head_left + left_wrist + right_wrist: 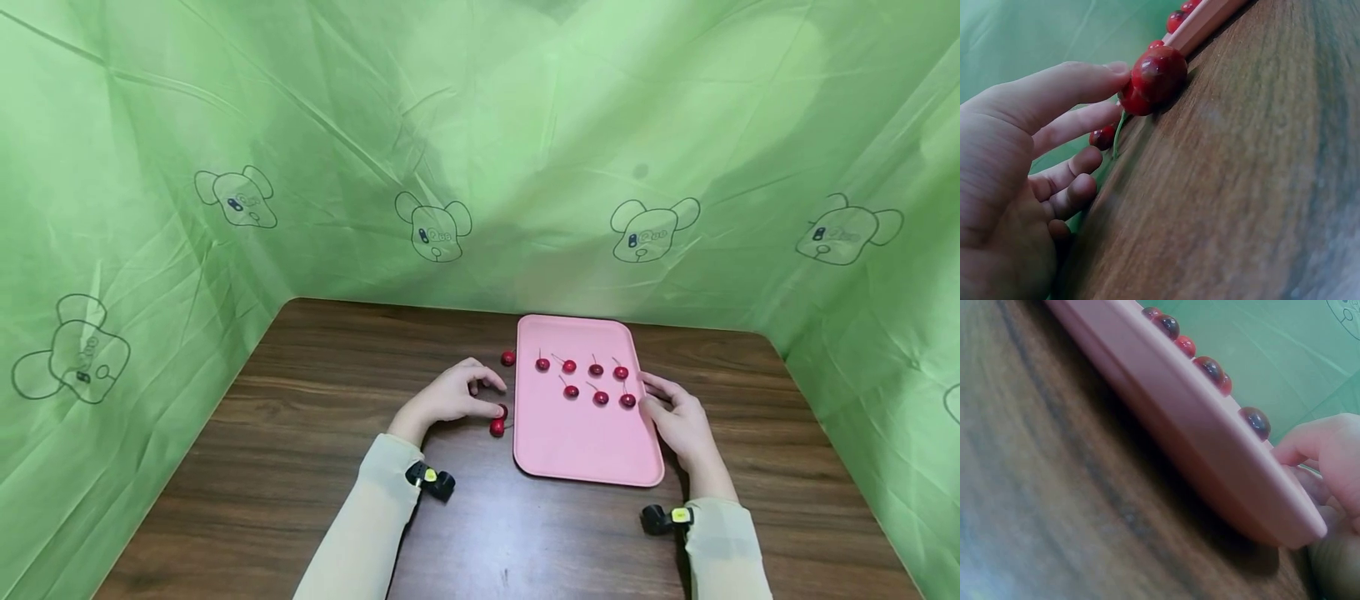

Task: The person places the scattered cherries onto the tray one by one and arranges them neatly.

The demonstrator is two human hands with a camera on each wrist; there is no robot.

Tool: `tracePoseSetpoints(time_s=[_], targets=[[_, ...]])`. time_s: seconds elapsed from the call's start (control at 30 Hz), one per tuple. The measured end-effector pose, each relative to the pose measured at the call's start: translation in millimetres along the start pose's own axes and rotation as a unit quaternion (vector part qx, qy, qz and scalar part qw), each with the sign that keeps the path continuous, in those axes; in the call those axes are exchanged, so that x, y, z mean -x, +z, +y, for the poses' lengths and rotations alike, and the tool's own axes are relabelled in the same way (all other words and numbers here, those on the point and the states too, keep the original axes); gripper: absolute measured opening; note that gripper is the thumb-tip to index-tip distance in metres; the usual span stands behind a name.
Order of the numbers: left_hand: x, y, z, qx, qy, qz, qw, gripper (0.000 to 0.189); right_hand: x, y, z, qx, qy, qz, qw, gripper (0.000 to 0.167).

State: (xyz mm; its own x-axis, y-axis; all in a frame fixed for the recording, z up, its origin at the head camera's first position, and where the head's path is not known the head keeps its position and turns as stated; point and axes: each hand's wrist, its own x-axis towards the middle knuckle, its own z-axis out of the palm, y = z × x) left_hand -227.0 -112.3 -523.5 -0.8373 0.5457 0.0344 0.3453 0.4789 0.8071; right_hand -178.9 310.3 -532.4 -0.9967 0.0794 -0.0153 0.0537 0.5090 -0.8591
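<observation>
Two red cherries sit together left of the pink tray [585, 450]: a rear cherry [502, 410] and a front cherry [497, 427]. My left hand [453, 394] is beside them, its thumb tip touching the rear one. In the head view the index fingertip stands apart from that cherry, and the other fingers are loosely bent. My right hand [681, 421] grips the tray's right rim, thumb and fingers at the edge. In the right wrist view part of this hand [1335, 462] is hidden behind the rim. Several cherries [596, 370] with stems lie on the tray in two rows.
Another cherry [507, 357] lies on the brown wooden table [300, 400], just off the tray's upper left side. A green curtain [510, 125] with printed animal heads surrounds the table at the back and sides.
</observation>
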Motion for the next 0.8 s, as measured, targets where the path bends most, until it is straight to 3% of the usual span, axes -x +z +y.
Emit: tracePoseSetpoints(time_s=[0.3,0.8], targets=[[-0.3,0.8,-0.1,0.006,0.017,-0.005,0.9998,0.021,0.2,0.5,-0.2,-0.001,0.000,0.002,1.0000,0.048],[-1.5,-1.2,2.9,-0.049,0.000,0.011,0.9987,0.024,-0.2,0.3,-0.5,-0.002,-0.002,0.002,1.0000,0.047]])
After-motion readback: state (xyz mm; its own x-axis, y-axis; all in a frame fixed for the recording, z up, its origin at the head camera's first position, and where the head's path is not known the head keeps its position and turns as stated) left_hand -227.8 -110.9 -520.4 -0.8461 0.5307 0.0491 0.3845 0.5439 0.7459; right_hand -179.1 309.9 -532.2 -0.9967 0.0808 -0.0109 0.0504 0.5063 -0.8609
